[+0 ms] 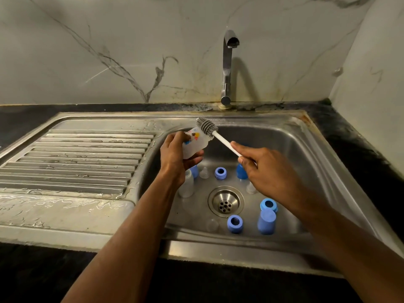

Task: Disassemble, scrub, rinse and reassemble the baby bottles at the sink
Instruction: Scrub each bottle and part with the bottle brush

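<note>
1. The left hand [175,155] grip is wrapped round a translucent baby bottle [194,142], held tilted above the sink [306,149] basin's left edge.
2. The right hand [266,169] grip pinches the bottle brush [206,126] handle; the bristle head lies against the bottle mouth, outside it.
3. Risk: a misaligned brush may skid off the rim and flick water; a wet bottle may slip onto the blue collars [220,172] below.
4. Markings: a colourful printed picture; no legible text.
</note>
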